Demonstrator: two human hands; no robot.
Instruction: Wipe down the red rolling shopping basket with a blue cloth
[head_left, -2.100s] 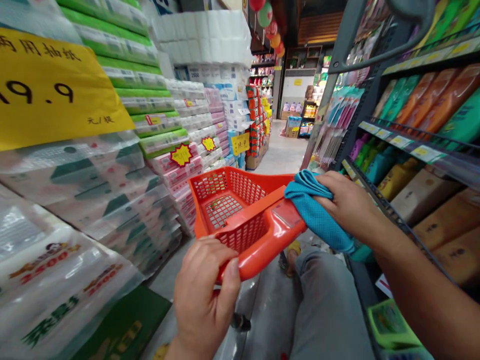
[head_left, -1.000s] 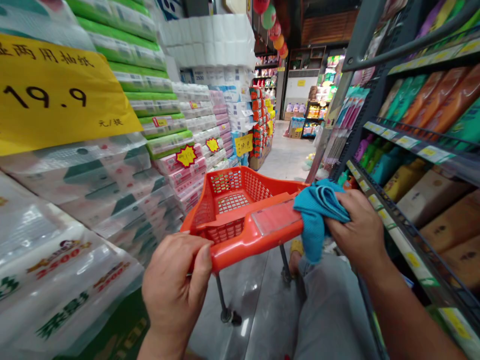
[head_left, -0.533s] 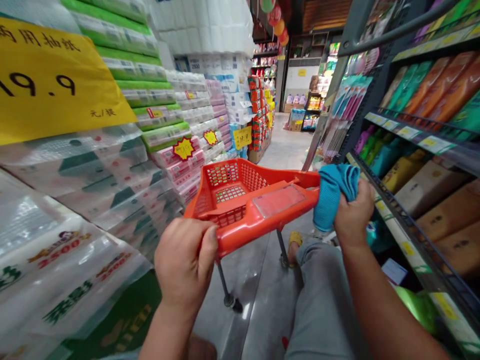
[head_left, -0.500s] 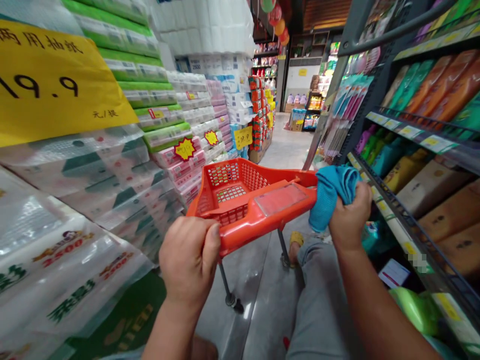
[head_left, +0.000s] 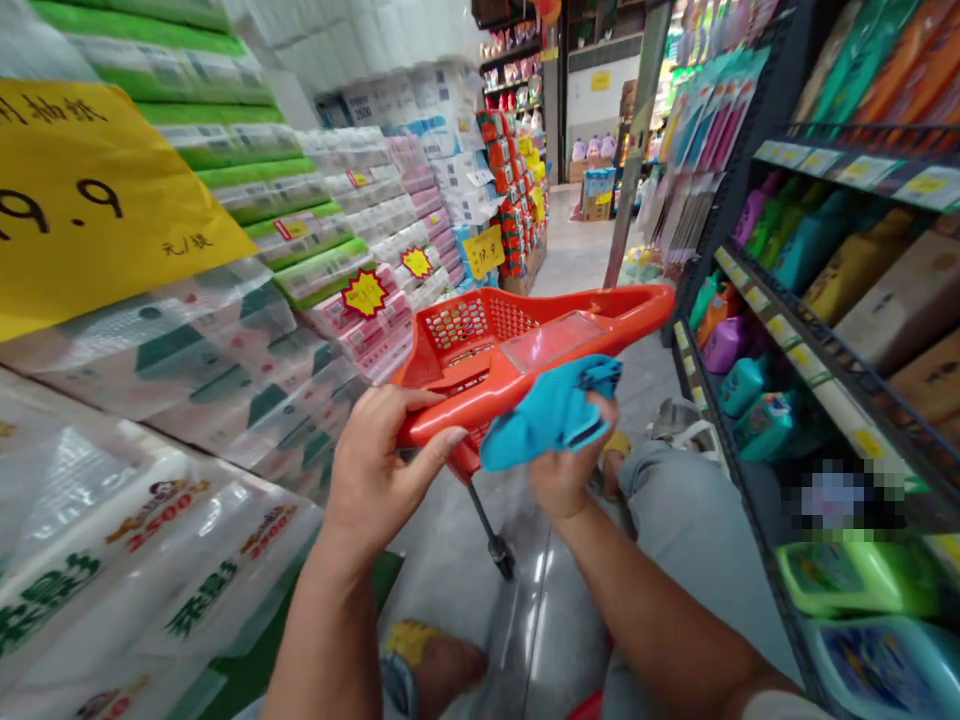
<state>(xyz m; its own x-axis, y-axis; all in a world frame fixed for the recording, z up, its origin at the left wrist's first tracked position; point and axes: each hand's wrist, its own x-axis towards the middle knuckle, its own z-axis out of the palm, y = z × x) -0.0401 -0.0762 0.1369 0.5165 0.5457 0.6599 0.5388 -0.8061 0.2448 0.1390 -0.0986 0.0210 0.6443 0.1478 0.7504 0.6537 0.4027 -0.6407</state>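
Note:
An orange-red plastic shopping cart (head_left: 517,340) stands in front of me, its handle running up to the right. My left hand (head_left: 386,460) is closed around the left end of that handle, thumb below and fingers over the top. A blue cloth (head_left: 551,415) is bunched in my right hand (head_left: 570,465), which is closed on it just under the middle of the handle. Whether the cloth touches the handle I cannot tell. The fingers of the right hand are partly hidden by the cloth.
Stacked tissue packs (head_left: 255,180) rise close on the left behind a yellow price sign (head_left: 97,200). Shelves with bottles (head_left: 825,250) line the right side. A grey metal post (head_left: 637,140) stands beyond the cart. Grey floor (head_left: 562,220) leads away down the aisle.
My right hand has moved left with the blue cloth, from the handle's right end to below its middle. My left hand's thumb now lies along the handle's underside. The view has shifted slightly.

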